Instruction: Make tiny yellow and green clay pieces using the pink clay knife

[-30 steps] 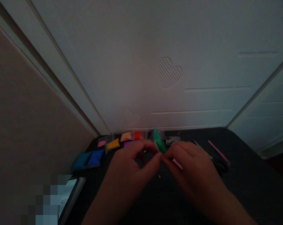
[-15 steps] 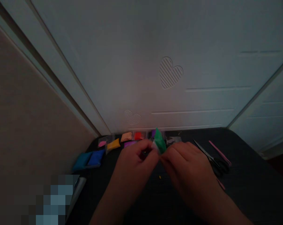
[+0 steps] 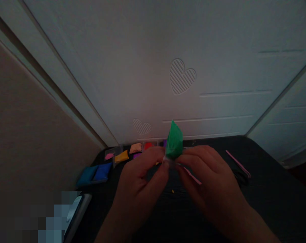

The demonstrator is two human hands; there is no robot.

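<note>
A small clear packet of green modelling material [image 3: 175, 141] stands up between my two hands above the dark table. My left hand [image 3: 144, 179] pinches the packet's clear lower edge from the left. From the other side my right hand [image 3: 206, 172] grips the same edge, thumb below and fingers above. A thin pink stick [image 3: 192, 175] juts out beneath the right fingers; whether that hand holds it or it lies on the table, I cannot tell. Behind the hands, purple and red packets [image 3: 148, 145] are partly covered.
Blue packets [image 3: 102, 172], a yellow packet [image 3: 122, 156] and a peach packet [image 3: 136, 147] lie at the table's left and back. Black-handled scissors [image 3: 241, 177] and another pink stick [image 3: 237, 163] are on the right. A phone-like device [image 3: 78, 216] sits front left. A white panel rises behind.
The green packet has risen and turned, so more of its face shows. My right hand has shifted slightly and covers the scissor blades. A pink stick shows beneath it.
</note>
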